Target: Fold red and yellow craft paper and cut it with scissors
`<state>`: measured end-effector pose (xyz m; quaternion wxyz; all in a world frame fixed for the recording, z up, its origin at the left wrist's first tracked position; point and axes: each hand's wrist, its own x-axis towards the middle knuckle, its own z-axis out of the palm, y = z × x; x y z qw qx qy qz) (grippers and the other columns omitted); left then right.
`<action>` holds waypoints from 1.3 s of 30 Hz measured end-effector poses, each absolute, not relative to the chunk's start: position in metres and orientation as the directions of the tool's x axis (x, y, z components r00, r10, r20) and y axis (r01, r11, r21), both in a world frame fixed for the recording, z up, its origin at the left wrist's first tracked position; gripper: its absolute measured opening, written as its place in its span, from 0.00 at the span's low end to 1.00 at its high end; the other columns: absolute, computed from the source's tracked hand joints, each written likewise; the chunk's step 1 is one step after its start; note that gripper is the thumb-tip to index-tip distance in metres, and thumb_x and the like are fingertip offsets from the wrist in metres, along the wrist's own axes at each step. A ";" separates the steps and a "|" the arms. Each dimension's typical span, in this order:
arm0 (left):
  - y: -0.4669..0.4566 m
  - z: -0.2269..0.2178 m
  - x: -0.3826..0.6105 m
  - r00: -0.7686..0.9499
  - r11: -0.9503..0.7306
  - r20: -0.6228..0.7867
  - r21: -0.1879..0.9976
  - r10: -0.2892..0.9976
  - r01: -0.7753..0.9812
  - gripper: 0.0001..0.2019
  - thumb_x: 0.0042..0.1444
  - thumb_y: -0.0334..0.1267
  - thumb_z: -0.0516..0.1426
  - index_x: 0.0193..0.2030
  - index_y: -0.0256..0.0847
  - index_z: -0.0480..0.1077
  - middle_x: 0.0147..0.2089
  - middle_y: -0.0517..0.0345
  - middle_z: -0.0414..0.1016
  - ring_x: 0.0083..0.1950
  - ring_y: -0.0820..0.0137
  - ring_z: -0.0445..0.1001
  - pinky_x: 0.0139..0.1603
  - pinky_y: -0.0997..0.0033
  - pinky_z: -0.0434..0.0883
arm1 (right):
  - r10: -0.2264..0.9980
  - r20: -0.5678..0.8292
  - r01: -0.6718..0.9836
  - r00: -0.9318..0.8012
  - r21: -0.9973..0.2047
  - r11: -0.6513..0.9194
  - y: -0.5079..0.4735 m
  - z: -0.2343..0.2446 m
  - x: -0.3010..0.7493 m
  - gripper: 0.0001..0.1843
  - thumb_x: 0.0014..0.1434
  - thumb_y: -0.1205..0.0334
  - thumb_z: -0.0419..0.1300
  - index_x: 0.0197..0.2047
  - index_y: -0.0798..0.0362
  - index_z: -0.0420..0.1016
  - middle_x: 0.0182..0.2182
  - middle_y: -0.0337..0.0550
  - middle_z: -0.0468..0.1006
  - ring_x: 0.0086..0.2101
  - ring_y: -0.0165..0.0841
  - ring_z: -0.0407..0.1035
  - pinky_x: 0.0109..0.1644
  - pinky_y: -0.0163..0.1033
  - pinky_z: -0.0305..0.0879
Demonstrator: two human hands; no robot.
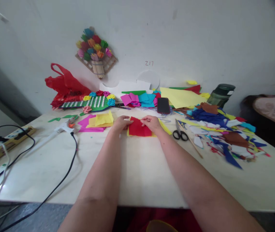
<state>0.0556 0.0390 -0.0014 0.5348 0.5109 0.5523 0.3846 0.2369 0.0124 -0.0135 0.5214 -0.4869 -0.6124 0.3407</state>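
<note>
A square of red crepe paper (pixel 140 128) lies over yellow paper (pixel 165 126) on the white table, straight in front of me. My left hand (pixel 122 124) is closed at its upper left edge, thumb and fingertips on the red sheet. At the upper right edge, the fingers of my right hand (pixel 152 124) pinch the same sheet. Both forearms reach in from below. To the left sits a small stack of yellow sheets (pixel 104 119) on pink paper (pixel 91 129). Black-handled scissors (pixel 180 133) rest right of my right hand, beside a thin wooden stick (pixel 192 145).
A glue gun (pixel 66 126) with a black cord lies left, near a power strip (pixel 9 138). Paper scraps (pixel 234 138) cover the right side. Behind stand a phone (pixel 163 105), a dark bottle (pixel 220 95), a red plastic bag (pixel 66 83) and a flower-decorated green piece (pixel 96 102).
</note>
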 end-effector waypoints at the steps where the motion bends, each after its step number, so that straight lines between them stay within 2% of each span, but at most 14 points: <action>1: 0.040 -0.002 0.056 0.090 0.183 -0.200 0.970 0.976 0.162 0.31 0.39 0.35 0.66 0.52 0.36 0.63 0.30 0.54 0.73 0.27 0.71 0.72 0.28 0.76 0.67 | 0.951 0.310 0.240 0.012 -0.924 0.298 0.012 -0.014 0.237 0.04 0.45 0.62 0.61 0.26 0.54 0.73 0.15 0.37 0.73 0.21 0.31 0.70 0.33 0.36 0.66; 5: 0.045 -0.006 0.055 0.084 0.185 -0.203 0.965 0.975 0.186 0.32 0.39 0.33 0.65 0.53 0.38 0.63 0.29 0.55 0.73 0.27 0.71 0.72 0.29 0.74 0.68 | 0.950 0.313 0.249 -0.007 -0.920 0.304 0.012 -0.014 0.237 0.04 0.45 0.62 0.61 0.26 0.54 0.74 0.15 0.36 0.73 0.21 0.30 0.70 0.33 0.36 0.65; 13: 0.048 -0.009 0.054 0.052 0.155 -0.172 0.958 0.984 0.240 0.32 0.41 0.31 0.64 0.57 0.39 0.62 0.23 0.61 0.70 0.23 0.73 0.69 0.26 0.76 0.66 | 0.951 0.310 0.264 0.004 -0.917 0.298 0.012 -0.014 0.236 0.04 0.46 0.63 0.61 0.27 0.54 0.75 0.15 0.37 0.73 0.22 0.31 0.71 0.34 0.37 0.66; 18: 0.043 -0.004 0.055 0.010 0.132 -0.140 0.956 0.990 0.261 0.33 0.40 0.31 0.64 0.57 0.38 0.63 0.19 0.64 0.67 0.21 0.75 0.66 0.24 0.77 0.64 | 0.944 0.329 0.340 0.020 -0.890 0.303 0.016 -0.018 0.238 0.06 0.46 0.62 0.61 0.29 0.55 0.76 0.21 0.40 0.76 0.26 0.31 0.72 0.36 0.37 0.66; 21: 0.041 -0.003 0.054 0.030 0.096 -0.107 0.962 0.994 0.255 0.34 0.41 0.31 0.64 0.58 0.38 0.62 0.23 0.61 0.70 0.24 0.74 0.68 0.27 0.76 0.66 | 0.928 0.372 0.500 0.027 -0.809 0.310 0.017 -0.017 0.239 0.07 0.46 0.60 0.62 0.30 0.52 0.77 0.27 0.40 0.78 0.30 0.32 0.71 0.39 0.39 0.66; 25: 0.042 -0.004 0.051 0.043 0.031 -0.046 0.952 0.998 0.305 0.33 0.42 0.32 0.63 0.58 0.41 0.62 0.23 0.62 0.70 0.24 0.74 0.69 0.27 0.77 0.65 | 0.900 0.436 0.720 -0.028 -0.616 0.321 0.012 -0.012 0.239 0.07 0.48 0.59 0.61 0.32 0.49 0.78 0.34 0.41 0.78 0.41 0.37 0.68 0.45 0.43 0.64; 28: 0.043 -0.006 0.050 0.040 0.017 -0.031 0.949 0.999 0.314 0.33 0.42 0.31 0.63 0.58 0.41 0.62 0.22 0.63 0.69 0.23 0.75 0.67 0.25 0.77 0.64 | 0.860 0.498 0.786 -0.114 -0.484 0.384 0.009 -0.010 0.238 0.09 0.51 0.59 0.59 0.36 0.48 0.78 0.40 0.41 0.78 0.45 0.37 0.65 0.49 0.43 0.61; 31: 0.044 -0.007 0.050 0.033 0.019 -0.030 0.955 0.999 0.297 0.33 0.41 0.31 0.63 0.58 0.41 0.63 0.21 0.63 0.68 0.22 0.76 0.66 0.25 0.77 0.64 | 0.838 0.503 0.809 -0.211 -0.392 0.439 0.008 -0.010 0.235 0.15 0.56 0.56 0.55 0.45 0.49 0.75 0.47 0.42 0.75 0.49 0.36 0.63 0.54 0.44 0.57; 35: 0.043 -0.007 0.049 0.044 0.015 -0.027 0.968 0.999 0.249 0.35 0.40 0.30 0.63 0.58 0.39 0.62 0.20 0.64 0.67 0.21 0.77 0.65 0.25 0.78 0.64 | 0.853 0.361 0.840 -0.378 -0.253 0.480 0.007 -0.010 0.227 0.24 0.61 0.51 0.46 0.58 0.48 0.63 0.58 0.38 0.63 0.59 0.36 0.51 0.62 0.48 0.44; 39: 0.043 -0.008 0.049 0.052 0.020 -0.032 0.976 0.998 0.217 0.36 0.39 0.31 0.63 0.59 0.39 0.61 0.20 0.65 0.67 0.21 0.77 0.65 0.26 0.77 0.65 | 0.871 0.168 0.860 -0.461 -0.159 0.486 0.006 -0.010 0.221 0.31 0.61 0.46 0.40 0.64 0.48 0.51 0.64 0.37 0.50 0.63 0.36 0.40 0.64 0.51 0.31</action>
